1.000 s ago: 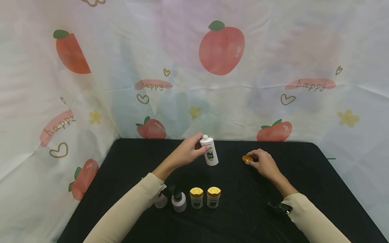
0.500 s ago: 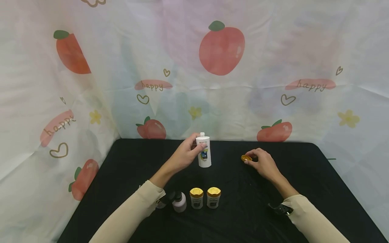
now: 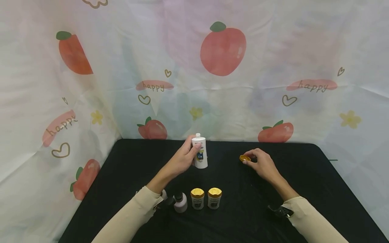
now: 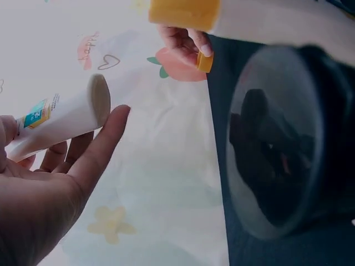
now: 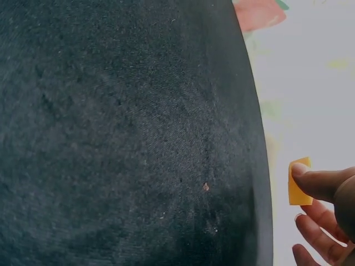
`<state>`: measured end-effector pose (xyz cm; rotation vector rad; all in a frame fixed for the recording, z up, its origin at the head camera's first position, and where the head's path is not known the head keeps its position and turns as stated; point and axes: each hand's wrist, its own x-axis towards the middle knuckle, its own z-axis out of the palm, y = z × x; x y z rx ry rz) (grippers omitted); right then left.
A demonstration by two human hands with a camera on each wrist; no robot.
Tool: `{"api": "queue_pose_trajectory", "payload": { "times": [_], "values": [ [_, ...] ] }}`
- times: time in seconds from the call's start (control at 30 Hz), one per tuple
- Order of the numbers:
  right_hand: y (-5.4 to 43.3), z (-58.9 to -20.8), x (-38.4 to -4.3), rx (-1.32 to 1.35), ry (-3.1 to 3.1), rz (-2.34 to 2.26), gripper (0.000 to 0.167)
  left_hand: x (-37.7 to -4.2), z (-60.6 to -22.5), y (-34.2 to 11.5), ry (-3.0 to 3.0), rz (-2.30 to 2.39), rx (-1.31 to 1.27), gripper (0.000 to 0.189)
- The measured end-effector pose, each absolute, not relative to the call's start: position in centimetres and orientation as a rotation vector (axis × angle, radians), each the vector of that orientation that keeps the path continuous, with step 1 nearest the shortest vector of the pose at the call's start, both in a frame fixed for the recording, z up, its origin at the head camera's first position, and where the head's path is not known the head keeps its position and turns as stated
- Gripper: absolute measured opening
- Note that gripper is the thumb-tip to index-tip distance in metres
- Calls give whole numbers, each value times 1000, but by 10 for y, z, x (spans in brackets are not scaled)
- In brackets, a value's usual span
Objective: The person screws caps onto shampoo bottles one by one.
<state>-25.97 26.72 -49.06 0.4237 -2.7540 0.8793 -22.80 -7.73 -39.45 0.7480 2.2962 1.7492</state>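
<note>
My left hand (image 3: 179, 159) grips an uncapped white bottle (image 3: 200, 160) by its side, thumb across the front near the shoulder. The bottle stands nearly upright above the far part of the table, its bare threaded neck on top. In the left wrist view the bottle's flat base (image 4: 100, 100) shows beside an extended finger. To the right, my right hand (image 3: 265, 166) pinches a small yellow cap (image 3: 244, 158) between thumb and fingers. The right wrist view shows the thumb pressed on the cap (image 5: 299, 185), with the other fingers loosely bent below. Bottle and cap are well apart.
Two white bottles with yellow lids, one left (image 3: 197, 199) and one right (image 3: 214, 199), stand at the near middle of the black table (image 3: 243, 216). Beside them is a dark-topped bottle (image 3: 180, 204); another (image 3: 164, 195) is partly hidden by my left forearm. A printed curtain (image 3: 228, 111) hangs behind.
My left hand has moved left with the white bottle and straightened it from a tilt. My right hand has shifted very slightly left, still pinching the cap.
</note>
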Motion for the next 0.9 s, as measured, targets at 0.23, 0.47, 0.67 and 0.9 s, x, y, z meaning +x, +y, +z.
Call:
{"api": "queue_pose_trajectory", "payload": {
  "times": [0.23,0.47,0.67,0.9],
  "values": [
    [265,-491,-261,431,-2740,892,25,-226,-396,-78,2219,1782,722,40],
    [262,-490,-261,459,-2732,901,25,-224,-399,-77,2178,1835,731,39],
    [263,-488,-261,447,-2749,927,25,-222,-399,-78,2192,1865,736,45],
    [262,-483,-259,450,-2773,995,26,-219,-404,-81,2246,1858,662,49]
  ]
}}
